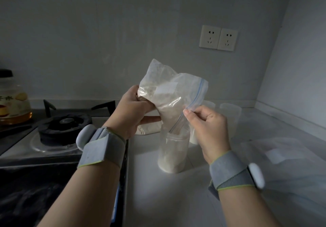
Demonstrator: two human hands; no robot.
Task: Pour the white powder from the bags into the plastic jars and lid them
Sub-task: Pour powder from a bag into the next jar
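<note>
You were mid-pour: your left grip (pixel 134 107) clutched the bag (pixel 169 92), tilted mouth-down over the part-filled jar (pixel 173 152) on the bench (pixel 158 200), while your right grip (pixel 204 122) pinched its zip edge. Next, I judged, called for a steeper tilt, with the mouth inside the rim.

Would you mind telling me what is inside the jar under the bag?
White powder shows through the clear wall of the jar. The open corner of the bag covers its mouth, so the fill level is hidden.
</note>
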